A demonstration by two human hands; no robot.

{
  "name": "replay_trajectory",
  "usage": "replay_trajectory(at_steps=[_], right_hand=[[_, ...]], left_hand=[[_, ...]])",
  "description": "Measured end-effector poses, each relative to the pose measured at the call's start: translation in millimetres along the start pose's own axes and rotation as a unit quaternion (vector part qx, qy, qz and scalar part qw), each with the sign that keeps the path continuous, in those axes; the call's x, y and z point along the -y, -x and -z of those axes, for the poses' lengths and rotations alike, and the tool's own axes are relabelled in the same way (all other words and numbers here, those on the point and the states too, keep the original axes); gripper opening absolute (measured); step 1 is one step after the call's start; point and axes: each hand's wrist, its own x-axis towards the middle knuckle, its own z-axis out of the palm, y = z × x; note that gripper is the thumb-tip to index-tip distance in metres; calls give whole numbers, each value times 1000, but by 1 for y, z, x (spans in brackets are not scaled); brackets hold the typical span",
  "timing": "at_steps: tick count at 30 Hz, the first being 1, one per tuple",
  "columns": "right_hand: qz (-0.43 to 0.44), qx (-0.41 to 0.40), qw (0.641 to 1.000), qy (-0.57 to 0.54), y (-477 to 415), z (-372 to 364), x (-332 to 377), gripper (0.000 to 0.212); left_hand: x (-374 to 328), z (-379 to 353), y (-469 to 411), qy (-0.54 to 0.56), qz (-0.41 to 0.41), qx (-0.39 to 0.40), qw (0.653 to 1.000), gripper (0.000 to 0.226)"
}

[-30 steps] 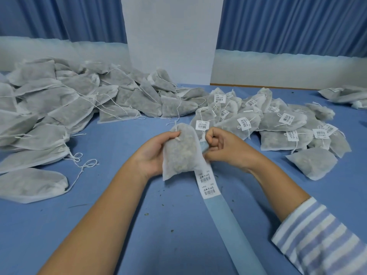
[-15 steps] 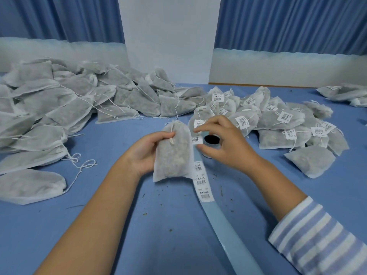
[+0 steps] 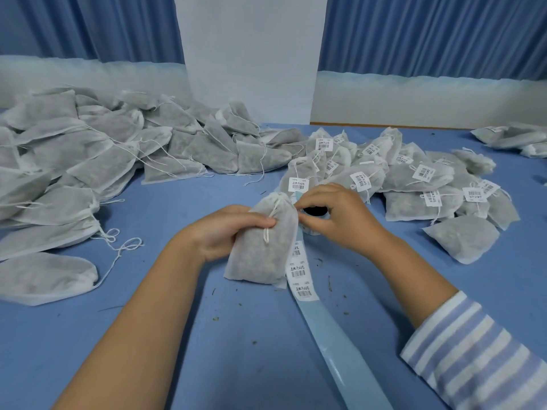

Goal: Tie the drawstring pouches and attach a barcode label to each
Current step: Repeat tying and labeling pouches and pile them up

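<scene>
A filled white drawstring pouch (image 3: 260,250) stands upright at the table's middle, its neck drawn closed and a short knotted string hanging down its front. My left hand (image 3: 228,229) grips it from the left, thumb across the front. My right hand (image 3: 334,214) is curled just right of the pouch's neck, fingertips pinched together at the label roll (image 3: 313,213); what they pinch is too small to see. A pale blue backing strip (image 3: 334,329) with barcode labels (image 3: 300,279) runs from the roll toward me.
A big heap of unlabelled pouches (image 3: 88,161) with loose strings fills the left side of the blue table (image 3: 148,321). Labelled pouches (image 3: 414,179) pile up at the right, with more (image 3: 515,137) at the far right. A white panel (image 3: 251,60) stands behind.
My left hand has turned the pouch so that its string side faces me and lowered it slightly. My right hand dropped from above the roll to the pouch's neck.
</scene>
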Motion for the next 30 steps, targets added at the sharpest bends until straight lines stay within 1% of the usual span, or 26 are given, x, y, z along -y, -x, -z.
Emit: replay_trajectory(at_steps=[4, 7, 11, 13, 19, 22, 26, 30], right_hand=[[-7, 14, 1000, -21, 0, 0, -2, 11], [-31, 14, 997, -67, -1, -2, -2, 10], [-70, 15, 989, -133, -1, -4, -2, 22], [-82, 13, 985, -152, -1, -3, -1, 23], [-100, 33, 982, -156, -1, -1, 0, 22], [-99, 22, 985, -143, -2, -2, 1, 24], [-111, 0, 983, -148, -2, -3, 1, 13], [-121, -15, 980, -156, -3, -5, 0, 8]], left_hand=[[-1, 0, 4, -28, 6, 21, 999, 10], [-3, 1, 6, -52, 9, 35, 998, 7], [-4, 1, 8, -81, 17, 41, 996, 14], [-5, 1, 9, -90, 16, 43, 995, 14], [-7, -1, 10, -126, 23, 43, 991, 18], [-6, -3, 10, -136, 26, 41, 990, 23], [-6, -3, 9, -135, 32, 45, 989, 26], [-5, -2, 9, -127, 34, 44, 990, 27]])
